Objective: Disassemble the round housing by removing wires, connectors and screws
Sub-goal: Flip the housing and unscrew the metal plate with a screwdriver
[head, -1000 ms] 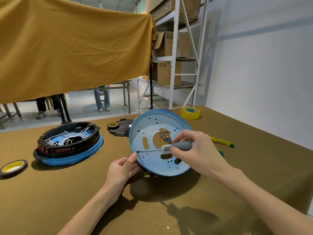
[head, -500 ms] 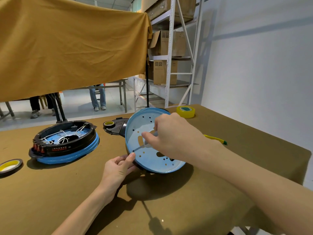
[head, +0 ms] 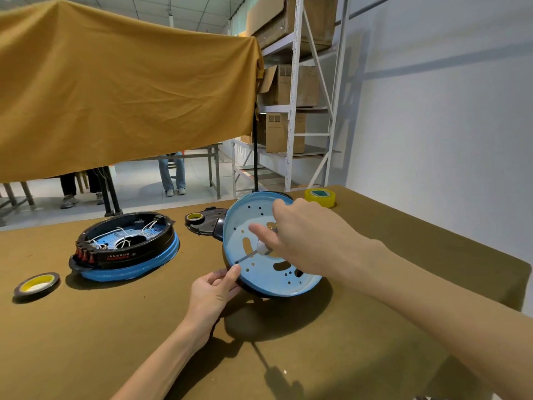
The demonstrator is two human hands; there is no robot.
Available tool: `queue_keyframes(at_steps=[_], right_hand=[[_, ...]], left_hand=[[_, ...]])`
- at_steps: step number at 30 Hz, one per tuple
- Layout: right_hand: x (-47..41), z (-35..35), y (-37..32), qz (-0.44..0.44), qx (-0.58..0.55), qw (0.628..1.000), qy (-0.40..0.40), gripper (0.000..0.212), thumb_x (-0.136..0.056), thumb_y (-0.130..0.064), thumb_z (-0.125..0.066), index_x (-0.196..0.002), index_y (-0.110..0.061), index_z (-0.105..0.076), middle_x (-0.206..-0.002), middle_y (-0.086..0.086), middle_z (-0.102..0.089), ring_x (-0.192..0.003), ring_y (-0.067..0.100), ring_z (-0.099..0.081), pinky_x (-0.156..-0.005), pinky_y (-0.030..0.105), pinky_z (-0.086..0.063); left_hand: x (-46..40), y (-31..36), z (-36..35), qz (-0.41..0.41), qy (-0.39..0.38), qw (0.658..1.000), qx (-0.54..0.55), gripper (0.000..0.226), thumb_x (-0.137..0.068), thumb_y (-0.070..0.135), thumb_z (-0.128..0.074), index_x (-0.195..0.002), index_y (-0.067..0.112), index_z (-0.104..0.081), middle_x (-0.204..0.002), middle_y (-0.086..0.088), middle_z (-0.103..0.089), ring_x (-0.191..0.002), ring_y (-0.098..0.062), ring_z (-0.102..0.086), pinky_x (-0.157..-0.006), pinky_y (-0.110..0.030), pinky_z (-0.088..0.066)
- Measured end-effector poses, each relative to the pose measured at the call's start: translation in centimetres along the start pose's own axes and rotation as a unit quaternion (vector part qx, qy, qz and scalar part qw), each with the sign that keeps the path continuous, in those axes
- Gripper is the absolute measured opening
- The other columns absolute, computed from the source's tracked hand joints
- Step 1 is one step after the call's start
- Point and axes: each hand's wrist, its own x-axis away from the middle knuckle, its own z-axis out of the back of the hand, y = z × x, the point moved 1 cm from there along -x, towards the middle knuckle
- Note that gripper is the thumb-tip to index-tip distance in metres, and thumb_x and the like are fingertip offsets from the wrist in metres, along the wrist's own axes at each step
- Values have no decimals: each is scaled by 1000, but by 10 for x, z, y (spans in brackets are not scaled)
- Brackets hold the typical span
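Your left hand (head: 212,293) pinches the near-left rim of the tilted blue housing plate (head: 259,272) at the table's (head: 86,342) middle. Your right hand (head: 305,238) curls around a screwdriver (head: 253,252), tip against the plate's inner face.

The left hand (head: 213,293) is gripping the lower rim of a blue round plate (head: 259,272), which is standing tilted on the brown table (head: 86,327). The right hand (head: 305,238) is holding a screwdriver (head: 253,253), its tip touching the plate near the left edge. A black and blue housing (head: 127,246) with white wires is lying to the left.
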Motion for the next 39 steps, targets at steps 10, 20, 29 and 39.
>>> queue_keyframes(at_steps=[10,20,29,39], right_hand=[[-6,-6,-8,36,-111,993,-14,38,-91,-60,-59,-101,-24,-55,-85,-8,-58,-77,13,-57,-61,28,-52],[-22,1,-3,48,-205,975,-68,32,-87,-20,-75,-113,-25,-57,-103,-4,-54,-89,15,-57,-72,34,-57],[-23,2,-8,80,-129,987,-48,25,-97,-28,-65,-117,-20,-52,-101,0,-64,-88,19,-61,-74,38,-57],[-30,-2,-10,31,-46,998,-3,39,-98,-57,-52,-102,-19,-55,-81,-2,-62,-73,17,-62,-59,30,-55]], left_hand=[[-6,-3,3,25,4,1000,3,74,-56,60,-80,-111,12,-69,-115,-4,-75,-102,-16,-76,-83,-28,-60],[-9,-5,5,29,7,999,12,76,-63,52,-80,-121,7,-64,-115,-8,-76,-107,-20,-75,-95,-35,-60],[-12,-8,8,32,-2,999,18,65,-63,52,-82,-112,13,-66,-108,-4,-80,-104,-18,-76,-96,-38,-59],[-14,-8,6,31,0,999,15,61,-59,55,-82,-105,16,-67,-102,-1,-80,-98,-17,-77,-92,-35,-60]])
